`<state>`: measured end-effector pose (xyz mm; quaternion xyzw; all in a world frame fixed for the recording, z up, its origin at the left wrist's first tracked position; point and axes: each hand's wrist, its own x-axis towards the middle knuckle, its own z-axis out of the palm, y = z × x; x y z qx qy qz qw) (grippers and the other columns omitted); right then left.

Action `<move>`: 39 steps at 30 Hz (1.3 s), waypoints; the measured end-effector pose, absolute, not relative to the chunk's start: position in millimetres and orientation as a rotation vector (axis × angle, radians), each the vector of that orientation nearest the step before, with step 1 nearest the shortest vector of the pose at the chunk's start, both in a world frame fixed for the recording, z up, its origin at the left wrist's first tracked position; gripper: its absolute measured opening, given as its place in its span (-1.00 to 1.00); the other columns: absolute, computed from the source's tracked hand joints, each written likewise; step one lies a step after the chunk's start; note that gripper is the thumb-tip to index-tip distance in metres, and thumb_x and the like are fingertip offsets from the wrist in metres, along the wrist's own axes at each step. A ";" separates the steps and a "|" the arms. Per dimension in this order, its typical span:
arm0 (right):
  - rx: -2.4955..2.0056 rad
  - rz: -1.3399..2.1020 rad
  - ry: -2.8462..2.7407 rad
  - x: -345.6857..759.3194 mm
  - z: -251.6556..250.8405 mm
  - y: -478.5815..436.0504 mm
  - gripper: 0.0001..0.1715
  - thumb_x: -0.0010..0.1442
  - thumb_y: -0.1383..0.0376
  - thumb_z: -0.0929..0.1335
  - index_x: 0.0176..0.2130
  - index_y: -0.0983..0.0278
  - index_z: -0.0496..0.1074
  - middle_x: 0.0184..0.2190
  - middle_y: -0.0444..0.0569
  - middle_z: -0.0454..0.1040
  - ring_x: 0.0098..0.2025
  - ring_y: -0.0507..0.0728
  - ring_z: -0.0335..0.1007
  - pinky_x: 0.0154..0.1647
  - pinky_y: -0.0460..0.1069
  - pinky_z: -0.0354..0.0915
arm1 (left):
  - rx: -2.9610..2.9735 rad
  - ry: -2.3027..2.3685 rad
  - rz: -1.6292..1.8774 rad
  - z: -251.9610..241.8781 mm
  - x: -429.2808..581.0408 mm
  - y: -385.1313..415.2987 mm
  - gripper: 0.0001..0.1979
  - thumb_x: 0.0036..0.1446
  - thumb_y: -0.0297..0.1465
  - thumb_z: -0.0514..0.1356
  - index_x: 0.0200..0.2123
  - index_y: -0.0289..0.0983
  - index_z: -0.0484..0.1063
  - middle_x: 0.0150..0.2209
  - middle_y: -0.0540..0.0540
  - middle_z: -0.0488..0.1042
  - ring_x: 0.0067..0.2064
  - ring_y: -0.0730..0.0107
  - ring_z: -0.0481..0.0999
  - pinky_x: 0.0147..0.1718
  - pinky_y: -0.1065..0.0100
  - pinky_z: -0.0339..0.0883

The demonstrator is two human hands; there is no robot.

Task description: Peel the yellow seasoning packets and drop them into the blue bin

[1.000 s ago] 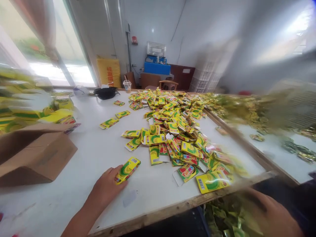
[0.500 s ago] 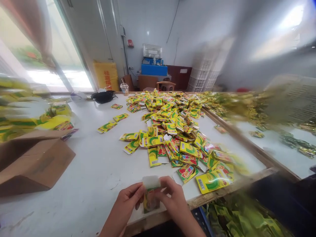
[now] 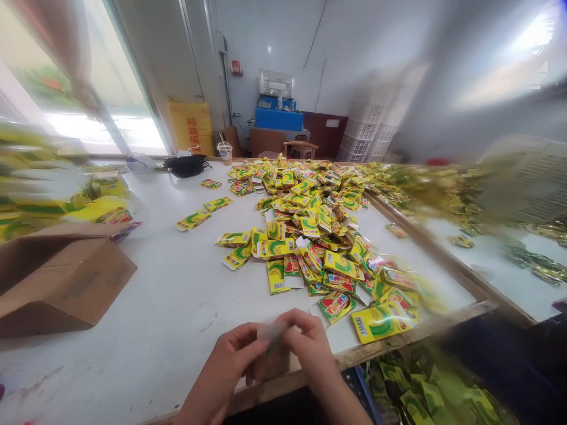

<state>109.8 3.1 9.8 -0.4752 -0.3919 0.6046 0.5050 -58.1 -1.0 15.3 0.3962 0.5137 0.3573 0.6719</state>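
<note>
Near the table's front edge, my left hand (image 3: 237, 351) and my right hand (image 3: 305, 342) both hold one small candy box (image 3: 273, 360), which is blurred. My left thumb and fingers grip its left side. The fingers of my right hand are closed at its upper right, by the pale top flap (image 3: 271, 332). What is inside the box cannot be seen. Beyond my hands spreads a big heap of yellow and green candy boxes (image 3: 310, 221), several with white flaps sticking out. The nearest loose box (image 3: 335, 306) lies face up just past my right hand.
A brown carton (image 3: 88, 283) stands open on the left of the white table (image 3: 177, 295). Yellow packs (image 3: 110, 189) lie behind it. A wooden strip (image 3: 425, 242) divides off gold wrappers (image 3: 443, 183) at right. Below the edge are more yellow-green packs (image 3: 420, 389). A plastic cup (image 3: 225, 151) stands at the back.
The box's pale top flap, upright before, now looks tilted and partly covered by my fingers. My right hand has moved slightly up over the top of the box. The heap looks the same.
</note>
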 end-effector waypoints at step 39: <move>-1.254 0.918 -1.251 210.5 9.7 -36.2 -0.89 0.17 0.25 0.41 -0.24 0.13 0.54 -0.20 0.03 0.54 -0.14 0.24 0.47 -0.18 0.07 0.41 | 1.881 1.066 0.945 8.3 -34.2 22.0 -0.69 0.28 -0.34 0.12 0.07 -0.09 0.41 -0.09 -0.09 0.55 -0.07 0.26 0.55 -0.07 0.29 0.43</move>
